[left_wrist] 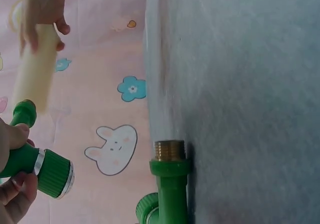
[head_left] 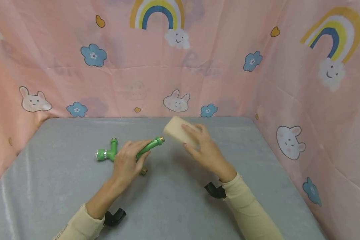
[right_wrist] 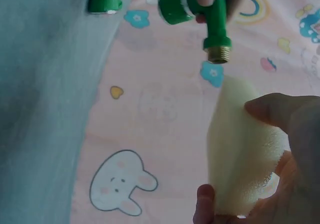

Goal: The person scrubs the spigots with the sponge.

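Note:
My left hand [head_left: 127, 160] grips a green tap [head_left: 151, 146], whose short pipe with a brass threaded end points toward the right. The tap's ribbed green knob with a silver ring [left_wrist: 54, 173] shows in the left wrist view. In my right hand [head_left: 208, 151] is a cream-coloured sponge block [head_left: 180, 130], held between thumb and fingers above the table. Sponge and brass end are close together, with a small gap in the right wrist view. A second green tap [head_left: 110, 154] lies on the table, partly hidden behind my left hand.
Grey cloth covers the table [head_left: 174, 203]. Pink printed curtain [head_left: 117, 80] stands along the back and sides. Beside the left sleeve is a black bent piece [head_left: 115, 217], and another black bent piece [head_left: 214, 190] is by the right sleeve; whether they are attached I cannot tell.

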Available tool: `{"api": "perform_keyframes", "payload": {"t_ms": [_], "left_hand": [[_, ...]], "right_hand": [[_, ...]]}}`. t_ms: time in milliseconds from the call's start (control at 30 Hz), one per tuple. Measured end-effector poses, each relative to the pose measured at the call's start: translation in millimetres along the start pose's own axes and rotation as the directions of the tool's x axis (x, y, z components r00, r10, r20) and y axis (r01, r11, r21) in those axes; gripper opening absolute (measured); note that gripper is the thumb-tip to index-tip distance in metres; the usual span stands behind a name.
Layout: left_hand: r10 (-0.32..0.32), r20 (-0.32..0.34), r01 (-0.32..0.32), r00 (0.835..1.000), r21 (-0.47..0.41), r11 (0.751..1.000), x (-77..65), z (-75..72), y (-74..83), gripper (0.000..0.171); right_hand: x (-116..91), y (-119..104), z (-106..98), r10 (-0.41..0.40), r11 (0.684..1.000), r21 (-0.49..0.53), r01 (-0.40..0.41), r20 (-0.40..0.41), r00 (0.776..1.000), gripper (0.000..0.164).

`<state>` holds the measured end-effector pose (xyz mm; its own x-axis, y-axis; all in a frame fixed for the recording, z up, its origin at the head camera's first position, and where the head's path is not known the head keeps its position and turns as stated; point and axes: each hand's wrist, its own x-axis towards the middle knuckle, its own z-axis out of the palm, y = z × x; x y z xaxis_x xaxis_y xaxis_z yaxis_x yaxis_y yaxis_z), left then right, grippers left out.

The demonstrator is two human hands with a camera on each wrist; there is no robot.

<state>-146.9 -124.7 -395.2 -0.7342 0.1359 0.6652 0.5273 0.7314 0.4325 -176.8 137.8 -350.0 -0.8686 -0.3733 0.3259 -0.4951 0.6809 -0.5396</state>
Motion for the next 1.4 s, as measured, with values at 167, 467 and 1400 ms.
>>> {"api": "perform_keyframes", "payload": {"t_ms": [167, 467, 1400], "left_hand": [[0.071, -0.037, -0.069, 0.997, 0.064, 0.996, -0.3, 0.3, -2.2, 0.039], [0.134, -0.072, -0.128, 0.988, 0.085, 0.988, 3.2, -3.6, -2.9, 0.041], [-0.227, 0.655, 0.693, 0.721, -0.667, 0.276, 8.0, -10.3, -9.2, 0.034]], "right_hand": [[-4, -8, -3, -0.083, 0.99, 0.117, 0.08, 0.023, 0.996, 0.061], [0, 4, 12, -0.061, 0.986, 0.164, 0.039, 0.133, 0.989, 0.06], [2, -9, 12, -0.209, 0.957, 0.193, 0.216, -0.055, 0.976, 0.067]]}}
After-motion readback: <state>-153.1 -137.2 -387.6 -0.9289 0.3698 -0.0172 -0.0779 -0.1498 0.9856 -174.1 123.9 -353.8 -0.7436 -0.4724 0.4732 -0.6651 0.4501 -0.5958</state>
